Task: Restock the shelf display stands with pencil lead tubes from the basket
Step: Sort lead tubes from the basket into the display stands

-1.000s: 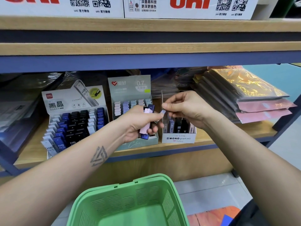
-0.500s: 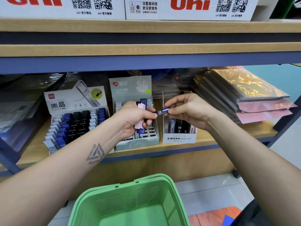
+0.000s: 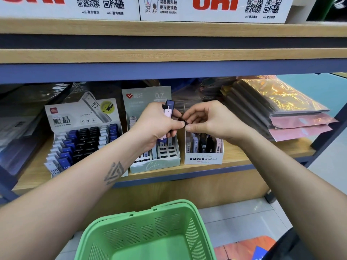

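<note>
While both forearms reach toward a wooden shelf, the person's two hands meet in front of the display stands. Curled fingers of the left hand grip a small bundle of pencil lead tubes: a pale pink one in front and a dark blue one behind it, both standing roughly upright above the fist. Just to the right, the right hand pinches a small dark tube between thumb and forefinger, its other fingers loosely curled; how much of that tube is hidden I cannot tell. Thumb tips of the two hands nearly touch.

Behind and below the hands stand three display stands on the shelf. At left is a white stand packed with rows of blue, black and white tubes. A pale green stand marked 0.7 sits in the middle, many of its near slots unfilled. At right a small white box printed MONO graph MG holds a few upright tubes.

Farther right on the shelf lies a stack of shiny plastic-wrapped packets. White cartons with red lettering sit on the board above. Nearest the viewer, low in the scene, is a green plastic basket over a tiled floor.
</note>
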The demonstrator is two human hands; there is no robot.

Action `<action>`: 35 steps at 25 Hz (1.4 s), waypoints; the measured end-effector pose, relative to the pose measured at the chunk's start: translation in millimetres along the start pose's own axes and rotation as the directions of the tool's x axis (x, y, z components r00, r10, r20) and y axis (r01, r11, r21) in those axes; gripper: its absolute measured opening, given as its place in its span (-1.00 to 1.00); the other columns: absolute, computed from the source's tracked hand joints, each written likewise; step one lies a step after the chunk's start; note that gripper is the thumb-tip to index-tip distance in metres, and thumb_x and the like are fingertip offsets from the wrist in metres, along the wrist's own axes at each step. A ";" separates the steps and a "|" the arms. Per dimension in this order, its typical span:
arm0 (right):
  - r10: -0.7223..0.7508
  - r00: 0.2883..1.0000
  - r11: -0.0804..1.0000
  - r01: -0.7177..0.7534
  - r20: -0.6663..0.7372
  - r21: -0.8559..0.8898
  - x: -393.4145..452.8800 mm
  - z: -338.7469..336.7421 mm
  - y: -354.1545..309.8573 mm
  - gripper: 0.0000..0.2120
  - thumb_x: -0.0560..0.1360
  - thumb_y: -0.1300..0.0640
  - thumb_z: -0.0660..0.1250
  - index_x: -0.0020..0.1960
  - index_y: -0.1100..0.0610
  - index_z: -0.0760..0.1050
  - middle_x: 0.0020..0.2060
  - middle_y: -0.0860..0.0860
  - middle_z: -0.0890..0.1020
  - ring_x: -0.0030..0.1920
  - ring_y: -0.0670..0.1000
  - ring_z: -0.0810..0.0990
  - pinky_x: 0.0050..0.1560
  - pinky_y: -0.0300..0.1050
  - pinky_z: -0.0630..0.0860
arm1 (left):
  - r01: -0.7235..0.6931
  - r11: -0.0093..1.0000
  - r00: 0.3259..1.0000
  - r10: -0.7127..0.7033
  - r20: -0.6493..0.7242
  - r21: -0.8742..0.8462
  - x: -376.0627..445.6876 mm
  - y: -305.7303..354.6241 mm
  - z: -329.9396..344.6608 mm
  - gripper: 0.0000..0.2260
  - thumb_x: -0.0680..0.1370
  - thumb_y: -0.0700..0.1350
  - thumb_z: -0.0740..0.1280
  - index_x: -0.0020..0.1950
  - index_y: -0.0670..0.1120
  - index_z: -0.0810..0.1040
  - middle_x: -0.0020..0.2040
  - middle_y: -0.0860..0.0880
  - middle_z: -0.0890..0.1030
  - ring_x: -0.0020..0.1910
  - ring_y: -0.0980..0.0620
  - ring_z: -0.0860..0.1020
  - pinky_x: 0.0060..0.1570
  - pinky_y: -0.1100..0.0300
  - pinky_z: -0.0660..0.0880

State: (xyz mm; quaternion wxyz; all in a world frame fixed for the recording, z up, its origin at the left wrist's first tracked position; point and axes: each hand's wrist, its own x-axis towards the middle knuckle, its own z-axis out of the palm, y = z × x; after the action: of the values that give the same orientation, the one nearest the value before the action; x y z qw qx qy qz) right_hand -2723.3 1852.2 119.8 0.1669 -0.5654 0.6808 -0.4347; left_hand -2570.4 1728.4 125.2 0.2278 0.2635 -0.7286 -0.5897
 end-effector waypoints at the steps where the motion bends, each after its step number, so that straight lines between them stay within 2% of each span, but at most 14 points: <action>1: -0.012 1.000 0.997 0.011 -0.017 -0.079 1.3 -3.8 -2.4 -0.69 0.43 0.23 0.56 0.09 -0.07 0.65 -0.17 -0.04 0.71 -0.13 -0.13 0.68 -0.06 -0.25 0.61 | 0.005 0.999 1.000 -0.005 -0.007 -0.040 1.6 1.9 1.5 -0.82 0.47 -0.38 0.48 0.04 -0.26 0.59 -0.31 -0.13 0.59 -0.50 0.06 0.50 -0.50 0.25 0.42; 4: -0.013 0.976 0.958 -0.050 -0.215 -0.283 3.3 -21.6 2.0 -0.63 0.45 0.21 0.53 0.23 0.02 0.62 -0.07 -0.06 0.67 -0.03 -0.10 0.64 0.06 -0.12 0.61 | 0.039 0.985 0.999 -0.045 -0.030 -0.168 7.4 6.5 4.6 -0.80 0.48 -0.40 0.46 0.09 -0.31 0.57 -0.26 -0.16 0.59 -0.49 0.05 0.48 -0.53 0.28 0.39; 6: 0.012 0.935 0.949 -0.122 -0.353 -0.290 2.2 -33.3 10.3 -0.69 0.47 0.20 0.52 0.20 0.08 0.65 -0.03 -0.02 0.67 -0.01 -0.04 0.63 0.02 -0.14 0.60 | 0.047 0.980 0.998 -0.052 -0.018 -0.195 9.4 7.9 6.5 -0.81 0.49 -0.40 0.45 0.08 -0.32 0.58 -0.22 -0.19 0.59 -0.48 0.05 0.48 -0.53 0.28 0.39; 8: 0.020 0.907 0.943 -0.157 -0.422 -0.293 1.2 -40.1 16.8 -0.75 0.46 0.20 0.53 0.13 0.07 0.67 -0.10 -0.06 0.66 -0.05 -0.05 0.63 -0.03 -0.20 0.56 | 0.050 0.980 0.999 -0.053 -0.008 -0.191 9.4 7.6 7.9 -0.83 0.49 -0.40 0.44 0.06 -0.31 0.58 -0.23 -0.19 0.58 -0.47 0.04 0.48 -0.52 0.28 0.38; 11: -0.014 0.908 0.898 -0.172 -0.418 -0.405 0.6 -41.0 22.0 -0.81 0.45 0.19 0.54 0.05 0.05 0.68 -0.18 -0.12 0.63 -0.09 -0.08 0.61 -0.01 -0.13 0.56 | 0.069 0.980 0.998 -0.070 0.001 -0.189 10.1 5.2 10.3 -0.82 0.49 -0.41 0.44 0.08 -0.34 0.58 -0.22 -0.21 0.57 -0.47 0.03 0.48 -0.52 0.28 0.38; 15: -0.021 0.936 0.850 -0.168 -0.352 -0.499 2.9 -35.7 25.9 -0.79 0.47 0.18 0.52 0.10 0.07 0.66 -0.09 -0.03 0.68 -0.03 -0.03 0.64 0.05 -0.02 0.62 | 0.086 0.980 0.996 -0.085 0.014 -0.178 10.0 2.2 11.4 -0.79 0.49 -0.42 0.44 0.11 -0.38 0.57 -0.19 -0.25 0.58 -0.47 0.03 0.48 -0.52 0.28 0.38; 17: 0.003 0.944 0.833 -0.185 -0.330 -0.522 3.9 -38.3 26.1 -0.83 0.48 0.19 0.52 0.06 0.06 0.67 -0.11 -0.04 0.69 -0.06 -0.04 0.65 0.04 -0.01 0.63 | 0.090 0.981 0.996 -0.087 0.026 -0.170 9.6 1.5 11.2 -0.81 0.49 -0.41 0.44 0.09 -0.36 0.58 -0.17 -0.26 0.58 -0.47 0.04 0.48 -0.52 0.28 0.39; 21: 0.030 0.945 0.815 -0.211 -0.325 -0.539 -0.5 -46.2 28.5 -0.85 0.46 0.20 0.54 0.02 0.08 0.69 -0.18 -0.07 0.65 -0.09 -0.05 0.63 -0.02 -0.12 0.58 | 0.099 0.983 0.995 -0.093 0.045 -0.157 9.9 -1.2 11.5 -0.79 0.49 -0.42 0.43 0.12 -0.39 0.57 -0.16 -0.27 0.59 -0.49 0.05 0.47 -0.54 0.29 0.38; 24: 0.000 0.900 0.872 -0.213 -0.436 -0.440 -0.2 -51.7 29.6 -0.84 0.46 0.19 0.53 0.04 0.09 0.70 -0.17 -0.09 0.65 -0.14 -0.17 0.58 -0.10 -0.31 0.46 | 0.101 0.981 0.994 -0.092 0.057 -0.165 9.0 0.1 14.2 -0.79 0.50 -0.41 0.42 0.13 -0.40 0.56 -0.15 -0.29 0.62 -0.50 0.05 0.47 -0.54 0.29 0.37; 26: -0.055 0.847 0.906 -0.180 -0.528 -0.384 6.4 -55.5 30.0 -0.82 0.47 0.21 0.52 0.07 0.11 0.70 -0.09 -0.04 0.70 -0.11 -0.14 0.61 -0.07 -0.35 0.46 | 0.098 0.979 0.994 -0.088 0.061 -0.177 8.9 2.0 14.7 -0.81 0.51 -0.41 0.42 0.11 -0.39 0.57 -0.14 -0.30 0.65 -0.49 0.04 0.47 -0.52 0.28 0.36; 28: -0.110 0.823 0.899 -0.158 -0.557 -0.410 15.8 -56.1 32.3 -0.79 0.48 0.25 0.49 0.11 0.13 0.69 -0.01 0.01 0.73 -0.03 -0.10 0.63 0.00 -0.33 0.47 | 0.092 0.977 0.995 -0.081 0.066 -0.191 9.8 3.9 12.8 -0.84 0.51 -0.41 0.41 0.08 -0.37 0.58 -0.15 -0.28 0.65 -0.48 0.04 0.47 -0.52 0.28 0.37; 31: -0.159 0.854 0.826 -0.160 -0.495 -0.541 29.2 -51.9 42.9 -0.78 0.49 0.31 0.45 0.12 0.17 0.69 0.04 0.08 0.73 0.04 0.04 0.67 0.06 -0.23 0.51 | 0.086 0.974 0.995 -0.073 0.069 -0.209 14.0 4.9 9.1 -0.84 0.52 -0.41 0.40 0.09 -0.37 0.58 -0.17 -0.26 0.65 -0.48 0.05 0.47 -0.52 0.29 0.37; 33: -0.150 0.873 0.802 -0.167 -0.464 -0.574 34.3 -48.3 50.2 -0.79 0.49 0.31 0.45 0.12 0.18 0.69 0.03 0.11 0.72 0.05 0.11 0.67 0.11 -0.08 0.58 | 0.084 0.975 0.995 -0.072 0.063 -0.207 16.8 4.3 7.2 -0.83 0.52 -0.41 0.40 0.10 -0.38 0.57 -0.17 -0.26 0.65 -0.47 0.05 0.47 -0.51 0.29 0.37; 35: -0.115 0.885 0.798 -0.189 -0.452 -0.573 37.8 -44.9 56.8 -0.79 0.49 0.30 0.46 0.11 0.19 0.68 0.03 0.12 0.72 0.04 0.11 0.67 0.10 -0.07 0.58 | 0.086 0.975 0.995 -0.075 0.061 -0.205 18.7 3.4 6.8 -0.84 0.51 -0.41 0.40 0.09 -0.37 0.58 -0.16 -0.27 0.65 -0.47 0.04 0.47 -0.52 0.29 0.37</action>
State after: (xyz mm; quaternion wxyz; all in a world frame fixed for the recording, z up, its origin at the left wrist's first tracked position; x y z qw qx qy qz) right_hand -2802.5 1834.7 110.9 -0.1806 -0.4540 0.8138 -0.3146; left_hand -2589.4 1721.8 127.5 0.2107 0.2518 -0.6576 -0.6781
